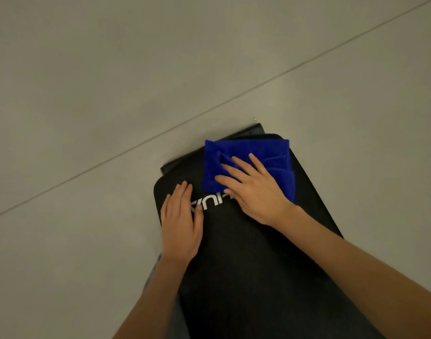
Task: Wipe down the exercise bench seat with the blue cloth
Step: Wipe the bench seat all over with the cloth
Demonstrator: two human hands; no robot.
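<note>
Head view. The black padded exercise bench seat point(253, 253) is seen from above, its far end pointing toward 12 o'clock over a grey tiled floor point(87, 94). The blue cloth point(248, 152), folded and somewhat bunched, is laid on the seat's far end, at about 1 o'clock from the white logo point(209, 201). The right hand point(253, 189) is pressed flat on the cloth, fingers spread and extended, nothing being clasped. The left hand point(181, 221) is rested open and palm-down on the seat's edge at 9 o'clock, fingers together, its thumb touching the logo. The step in hand is judged to be wiping of the far end. It is best done with even palm pressure kept on the cloth so that it is not rucked further; overlapping strokes should be drawn from 12 toward 6 o'clock. The seat is well steadied by the left hand, which must be shifted before the logo area can be covered.
</note>
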